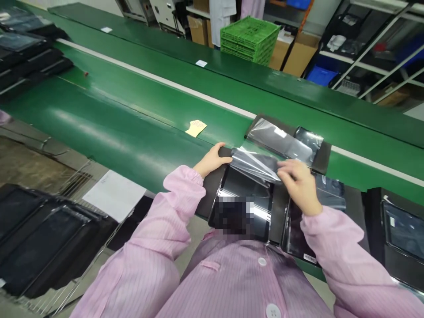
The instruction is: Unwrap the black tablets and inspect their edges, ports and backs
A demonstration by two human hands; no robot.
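Pink striped smock (243, 282) with white buttons fills the bottom of the frame, and its sleeves reach forward to the green conveyor belt (126, 132). Just in front of the chest lies a dark glossy panel (240, 190) on a black tray (212, 194), and a pixelated patch hides its lower middle. A clear plastic film (255, 165) is lifted and curled along the panel's upper edge.

The left hand (212, 160) lies open and flat on the tray's upper corner, pressing it down without gripping. The right hand (298, 185) has curled fingers on the right end of the film and seems to pinch it, but the view is poor, so the firmness is hard to judge.

For this kind of handling, it is good to keep one hand steady on the tray and to move the film slowly and low, so it does not crease.

More wrapped panels (285, 143) lie on the belt above the hands, and black panels (49, 238) are stacked in a wire rack at lower left.
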